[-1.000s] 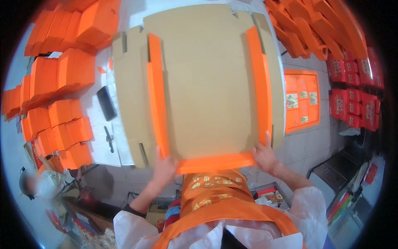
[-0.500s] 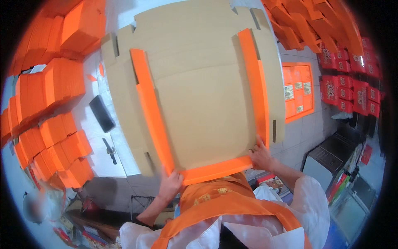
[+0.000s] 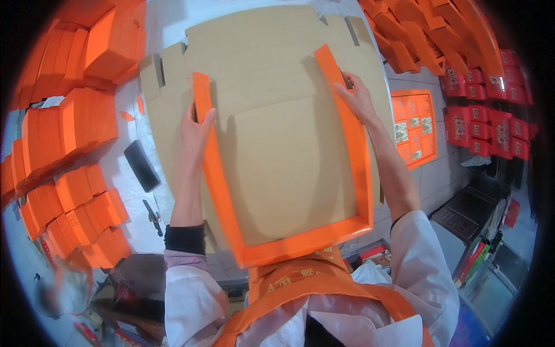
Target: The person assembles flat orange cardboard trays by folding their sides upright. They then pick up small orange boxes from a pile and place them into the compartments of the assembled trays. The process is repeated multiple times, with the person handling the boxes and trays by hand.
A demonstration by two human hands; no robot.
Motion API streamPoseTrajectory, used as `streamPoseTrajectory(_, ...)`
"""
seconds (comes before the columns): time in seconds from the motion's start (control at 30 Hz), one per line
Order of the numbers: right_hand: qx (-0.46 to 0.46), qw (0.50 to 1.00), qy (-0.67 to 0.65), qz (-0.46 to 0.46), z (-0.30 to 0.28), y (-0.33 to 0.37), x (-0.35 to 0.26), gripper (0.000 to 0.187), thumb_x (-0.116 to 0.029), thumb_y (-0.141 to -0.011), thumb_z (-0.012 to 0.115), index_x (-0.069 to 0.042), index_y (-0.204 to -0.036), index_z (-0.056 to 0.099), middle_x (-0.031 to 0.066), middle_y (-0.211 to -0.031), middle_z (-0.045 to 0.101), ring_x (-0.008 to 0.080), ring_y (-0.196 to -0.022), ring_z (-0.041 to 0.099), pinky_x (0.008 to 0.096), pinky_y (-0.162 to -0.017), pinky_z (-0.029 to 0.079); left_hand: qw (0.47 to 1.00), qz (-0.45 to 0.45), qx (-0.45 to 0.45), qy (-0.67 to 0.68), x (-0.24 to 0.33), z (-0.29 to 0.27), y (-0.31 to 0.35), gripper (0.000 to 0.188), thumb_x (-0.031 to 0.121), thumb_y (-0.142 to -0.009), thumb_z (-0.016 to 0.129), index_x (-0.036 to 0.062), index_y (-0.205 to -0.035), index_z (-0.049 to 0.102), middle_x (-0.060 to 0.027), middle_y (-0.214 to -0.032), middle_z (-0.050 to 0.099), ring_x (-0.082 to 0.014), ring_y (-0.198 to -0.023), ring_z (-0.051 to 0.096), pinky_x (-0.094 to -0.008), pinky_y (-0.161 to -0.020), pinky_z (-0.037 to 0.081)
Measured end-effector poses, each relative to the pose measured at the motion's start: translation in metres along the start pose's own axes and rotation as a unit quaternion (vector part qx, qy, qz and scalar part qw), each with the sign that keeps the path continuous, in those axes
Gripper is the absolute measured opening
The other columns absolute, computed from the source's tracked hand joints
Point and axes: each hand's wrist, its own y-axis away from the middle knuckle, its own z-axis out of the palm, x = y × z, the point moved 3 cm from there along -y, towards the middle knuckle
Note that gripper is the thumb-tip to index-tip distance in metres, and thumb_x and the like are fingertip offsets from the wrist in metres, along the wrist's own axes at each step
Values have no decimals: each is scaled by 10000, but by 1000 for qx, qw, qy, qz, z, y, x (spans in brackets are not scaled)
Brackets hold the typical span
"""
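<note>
A flat brown cardboard sheet (image 3: 283, 150) with slotted edges lies in front of me. Above it I hold an orange folded cardboard strip (image 3: 306, 239), bent into a three-sided frame whose far side is open. My left hand (image 3: 195, 136) is wrapped around the upper part of its left arm, thumb on the inner side. Farther up on the other side, my right hand (image 3: 357, 98) grips the right arm of the strip, its thumb also inward. The near side of the strip sits close to my orange apron (image 3: 300, 274).
Stacks of orange cardboard boxes (image 3: 87, 124) stand at the left. Beside the sheet lie a black phone-like object (image 3: 141, 166) and a dark-handled tool (image 3: 152, 217). Orange pieces (image 3: 439, 34) and red boxes (image 3: 491, 130) are at the right, near a black-topped appliance (image 3: 471, 211).
Both hands have moved from the strip's near corners up to its two side arms. The strip's near side has tipped up, and its arms look raised off the sheet.
</note>
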Motion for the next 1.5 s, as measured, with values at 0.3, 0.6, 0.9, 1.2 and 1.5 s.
streamPoseTrajectory(0.3,-94,978,-169,83,-14,37,15,353,-139,-825,590,-15,-1149,526,14,-1074,556,78,-901,526,249,-800,433,983,63,-172,-9,-20,-12,31,231,134,-817,629,6,-1007,605,-28,-956,605,-99,-836,558,-236,-759,444)
streamPoseTrajectory(0.6,-228,957,-168,57,-19,28,29,292,-247,-842,579,-11,-1012,606,8,-946,578,90,-817,523,235,-802,403,993,49,-35,-98,-19,-2,36,252,250,-849,597,-1,-843,591,-27,-915,558,-123,-826,529,-260,-737,427)
streamPoseTrajectory(0.9,-2,994,-104,13,1,29,23,608,-290,-821,610,-34,-1316,366,200,-1311,401,219,-1178,432,335,-965,348,986,-156,-49,-32,-28,-17,34,750,378,-726,712,-37,-1243,363,-216,-1208,449,-238,-1086,475,-329,-892,399)
streamPoseTrajectory(1.2,-78,986,-143,41,-3,27,29,791,-253,-807,620,-8,-1399,157,210,-1429,215,264,-1325,233,356,-1057,230,970,-208,-123,39,-48,-21,26,977,344,-700,708,-92,-1363,139,-244,-1346,307,-276,-1259,327,-353,-1026,273)
streamPoseTrajectory(1.5,-66,975,-118,175,-9,-6,47,469,-396,-846,565,-51,-1158,501,11,-969,539,87,-873,476,256,-743,377,993,-98,-41,-43,-35,-2,40,853,326,-729,677,-85,-1334,239,-207,-1305,396,-245,-1193,413,-321,-971,336)
